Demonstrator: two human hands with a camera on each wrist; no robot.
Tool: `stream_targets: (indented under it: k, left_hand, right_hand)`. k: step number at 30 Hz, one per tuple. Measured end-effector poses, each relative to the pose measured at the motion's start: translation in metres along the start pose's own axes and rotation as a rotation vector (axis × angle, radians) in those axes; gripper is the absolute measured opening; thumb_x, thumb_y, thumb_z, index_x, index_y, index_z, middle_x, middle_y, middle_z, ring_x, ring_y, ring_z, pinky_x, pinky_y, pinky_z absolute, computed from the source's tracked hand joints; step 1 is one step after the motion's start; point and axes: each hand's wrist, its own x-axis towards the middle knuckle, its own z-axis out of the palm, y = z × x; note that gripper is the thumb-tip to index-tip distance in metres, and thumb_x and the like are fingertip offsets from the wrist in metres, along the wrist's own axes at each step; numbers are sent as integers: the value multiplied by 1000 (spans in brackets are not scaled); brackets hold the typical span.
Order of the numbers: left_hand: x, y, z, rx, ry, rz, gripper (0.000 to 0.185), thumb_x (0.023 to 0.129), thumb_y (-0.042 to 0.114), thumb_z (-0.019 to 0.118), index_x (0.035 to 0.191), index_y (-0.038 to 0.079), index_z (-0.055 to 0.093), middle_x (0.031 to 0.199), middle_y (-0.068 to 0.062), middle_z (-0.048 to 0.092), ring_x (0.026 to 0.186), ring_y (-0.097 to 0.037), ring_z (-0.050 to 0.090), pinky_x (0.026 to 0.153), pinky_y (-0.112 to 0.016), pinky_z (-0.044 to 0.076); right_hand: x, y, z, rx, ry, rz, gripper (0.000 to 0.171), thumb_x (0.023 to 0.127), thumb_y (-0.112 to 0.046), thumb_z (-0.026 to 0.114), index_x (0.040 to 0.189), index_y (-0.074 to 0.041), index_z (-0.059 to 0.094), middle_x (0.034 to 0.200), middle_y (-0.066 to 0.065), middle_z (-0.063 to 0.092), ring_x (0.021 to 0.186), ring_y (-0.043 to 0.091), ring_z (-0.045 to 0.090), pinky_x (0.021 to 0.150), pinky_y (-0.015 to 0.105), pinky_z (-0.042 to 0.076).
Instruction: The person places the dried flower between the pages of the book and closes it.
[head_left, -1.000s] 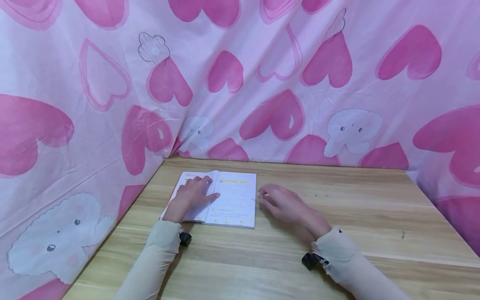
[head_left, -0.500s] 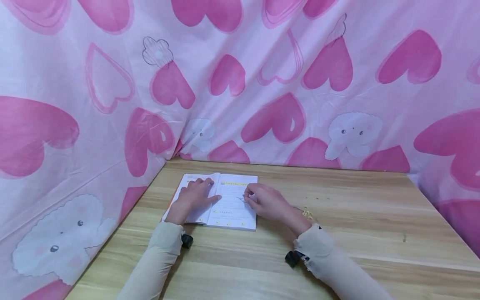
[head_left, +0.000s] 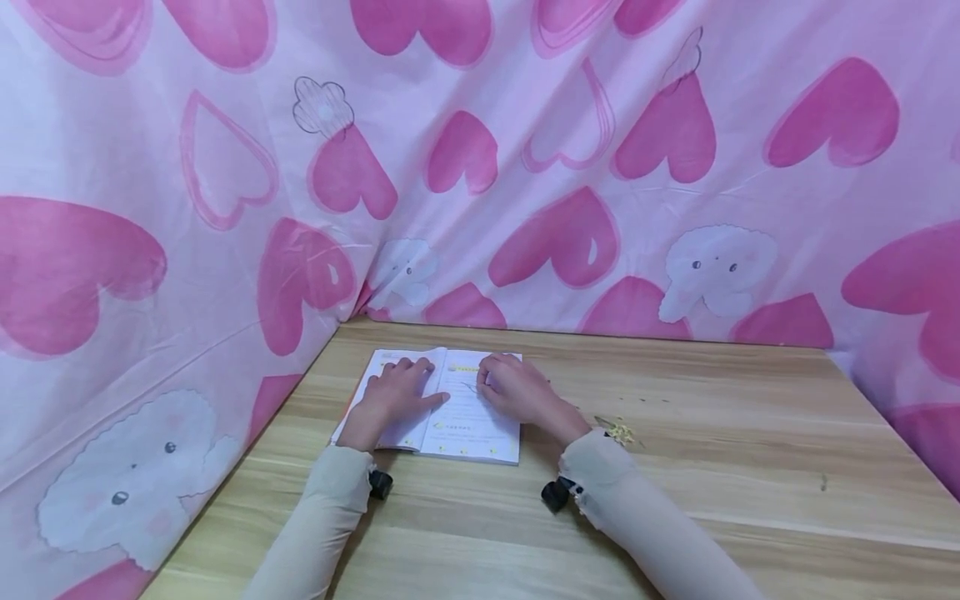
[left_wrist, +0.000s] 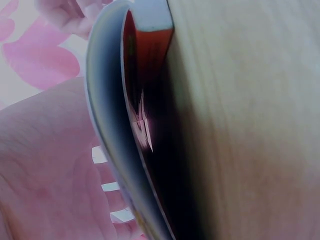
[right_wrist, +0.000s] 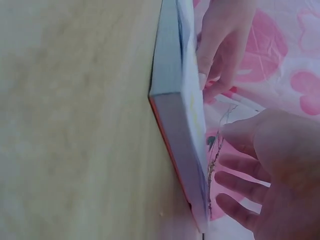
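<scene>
An open book [head_left: 480, 429] with white printed pages and yellow headings lies on the table. My left hand [head_left: 392, 396] rests on its left page, fingers spread and thumb reaching past the fold. In the left wrist view the pages [left_wrist: 102, 95] bow up beside that palm. Over the right page, my right hand [head_left: 517, 390] pinches a thin, dry, branching sprig [right_wrist: 214, 157] between thumb and forefinger. The sprig's fine stems hang close above the paper in the right wrist view; its upper end is partly hidden by the fingertips.
A small bunch of dried yellowish flowers [head_left: 621, 432] lies on the wooden table [head_left: 720, 467] right of the book, beside my right wrist. A few dark crumbs [head_left: 643, 400] are scattered behind it. Pink heart-patterned cloth [head_left: 555, 242] hangs along the back and left side.
My right hand has moved left from beside the book to over its right page, carrying the sprig. The dried flower bunch has come into sight behind the wrist. The left hand stays put.
</scene>
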Motion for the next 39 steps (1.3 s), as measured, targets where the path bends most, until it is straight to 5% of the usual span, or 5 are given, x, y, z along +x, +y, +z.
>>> stream_targets:
  k: [12, 25, 34, 39]
  left_hand:
    - [-2, 2, -3, -14, 5, 3, 67, 102, 60, 67, 153, 17, 55, 146, -20, 60, 132, -46, 58, 105, -72, 49]
    - [-3, 3, -2, -5, -3, -11, 67, 102, 60, 67, 153, 18, 55, 146, -18, 62, 131, -43, 58, 106, -67, 48]
    - [-1, 6, 2, -38, -47, -33, 65, 105, 56, 65, 153, 14, 50, 145, -23, 58, 131, -46, 57, 110, -70, 45]
    - [0, 7, 2, -41, -42, -30, 66, 106, 54, 65, 155, 14, 49, 146, -23, 56, 132, -46, 55, 113, -69, 43]
  right_hand:
    - [6, 5, 6, 42, -78, 48, 5, 104, -23, 74, 100, -21, 75, 129, 3, 74, 127, 24, 65, 112, 49, 53]
    - [-15, 29, -3, 134, -48, 114, 27, 107, -16, 65, 132, -10, 73, 140, 9, 71, 139, 30, 62, 121, 51, 47]
    - [-30, 42, -10, 116, -148, 133, 48, 111, -26, 61, 156, -10, 57, 169, 12, 47, 162, 33, 37, 132, 56, 31]
    - [-35, 52, -12, 144, -134, 122, 48, 112, -23, 58, 158, -8, 55, 170, 15, 45, 162, 35, 37, 132, 57, 30]
